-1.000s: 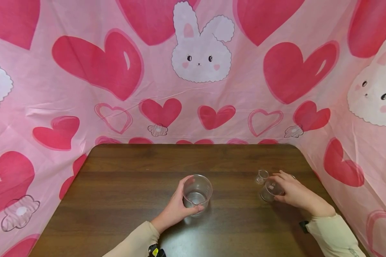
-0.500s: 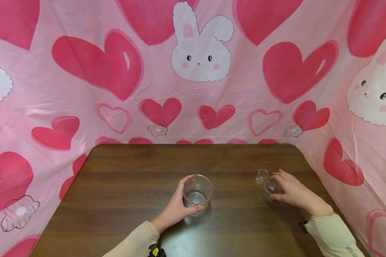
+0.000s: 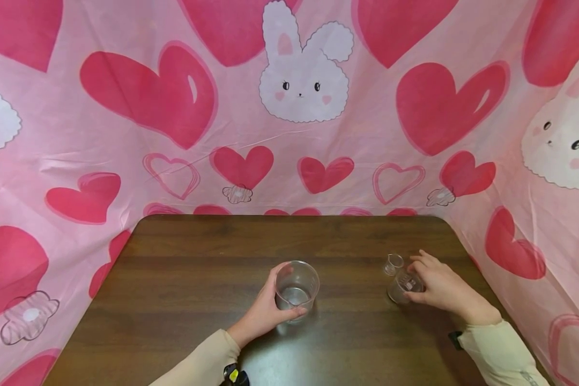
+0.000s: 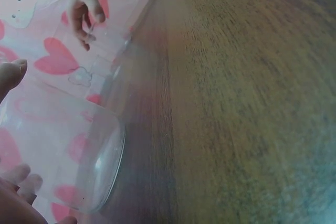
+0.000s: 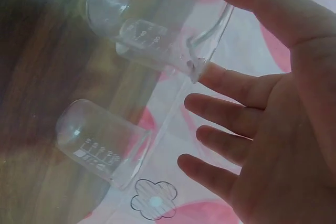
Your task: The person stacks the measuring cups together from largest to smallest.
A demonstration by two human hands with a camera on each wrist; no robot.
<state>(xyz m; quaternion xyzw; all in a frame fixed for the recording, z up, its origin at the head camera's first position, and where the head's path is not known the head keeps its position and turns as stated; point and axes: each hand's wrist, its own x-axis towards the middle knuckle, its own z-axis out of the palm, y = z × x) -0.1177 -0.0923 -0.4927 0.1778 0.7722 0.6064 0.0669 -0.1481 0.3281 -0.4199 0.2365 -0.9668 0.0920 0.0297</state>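
Note:
My left hand (image 3: 260, 313) grips a large clear glass beaker (image 3: 303, 276) from its left side, thumb across the front. In the left wrist view that beaker (image 4: 100, 156) fills the lower left, with blurred fingertips behind its glass. On the right, my right hand (image 3: 441, 284) holds a medium beaker (image 3: 401, 294) near its rim between thumb and index finger. Its spout shows by the index fingertip in the right wrist view, where the other fingers are spread off the glass. A small beaker (image 3: 393, 265) stands just behind the medium one.
Another graduated beaker (image 5: 105, 145) stands beside the held one in the right wrist view; the hand hides it in the head view. Brown wood-grain table (image 3: 198, 279) lies beneath everything. Pink heart-patterned cloth (image 3: 183, 171) walls the back and both sides.
The right thumb has shifted slightly left and its far fingers have lifted and spread a little. The medium beaker has moved slightly left. The left hand and large beaker look the same.

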